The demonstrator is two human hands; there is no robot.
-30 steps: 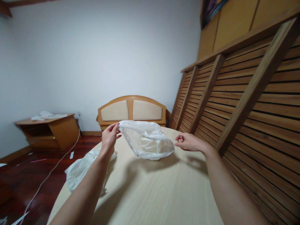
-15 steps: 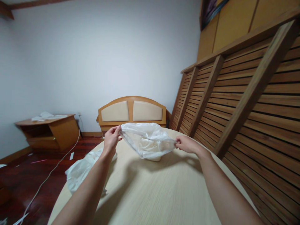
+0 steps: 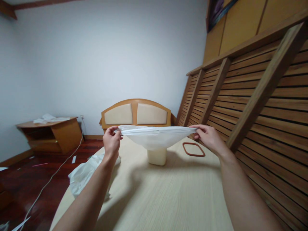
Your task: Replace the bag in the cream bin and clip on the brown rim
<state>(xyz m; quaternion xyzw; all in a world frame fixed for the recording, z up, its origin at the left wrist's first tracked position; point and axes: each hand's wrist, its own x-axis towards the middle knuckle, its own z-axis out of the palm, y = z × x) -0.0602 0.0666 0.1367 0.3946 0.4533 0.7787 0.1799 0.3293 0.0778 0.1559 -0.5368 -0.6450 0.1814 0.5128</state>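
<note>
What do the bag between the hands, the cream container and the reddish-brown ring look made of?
White bag: likely thin plastic film, translucent, creased along its stretched edge.
Cream container: probably matte plastic, smooth with rounded corners.
Reddish-brown ring: possibly plastic, evenly coloured; too small to be sure.

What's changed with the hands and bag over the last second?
The right hand has taken hold of the white bag and moved right and up in view, stretching its rim taut. More of the cream container shows below, and a brown ring has come into view. The left hand kept its grip; the crumpled bag stayed put.
</note>
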